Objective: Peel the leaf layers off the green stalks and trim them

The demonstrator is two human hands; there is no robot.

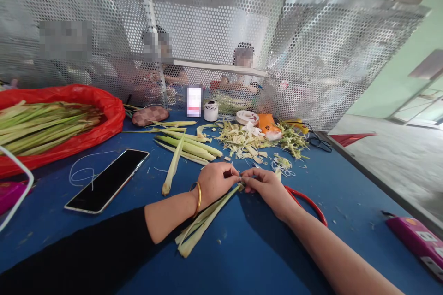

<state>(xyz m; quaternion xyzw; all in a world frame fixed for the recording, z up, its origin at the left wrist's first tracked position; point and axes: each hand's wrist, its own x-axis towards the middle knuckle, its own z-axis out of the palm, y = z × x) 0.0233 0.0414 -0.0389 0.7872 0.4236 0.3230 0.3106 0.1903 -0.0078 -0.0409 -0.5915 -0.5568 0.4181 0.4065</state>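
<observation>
My left hand (215, 183), with a gold bangle at the wrist, is closed in a pinch on thin white thread (241, 179). Facing it, my right hand (266, 189) has thumb and finger pinched together on the same thread. Between the fingertips lies the tied end of a bundle of pale green leaf strips (206, 229). The strips' loose ends fan out toward me on the blue table, partly under my left wrist. Red handles, seemingly of scissors (313, 203), show beside my right hand; the rest is hidden behind it.
A red plastic bag (114, 122) full of long leaves stands at left, near a phone (109, 182). Loose leaves (188, 145), leaf scraps (238, 138) and tape (247, 117) lie ahead. A perforated metal screen (211, 23) closes the back, with people behind it. A purple object (415, 237) lies right.
</observation>
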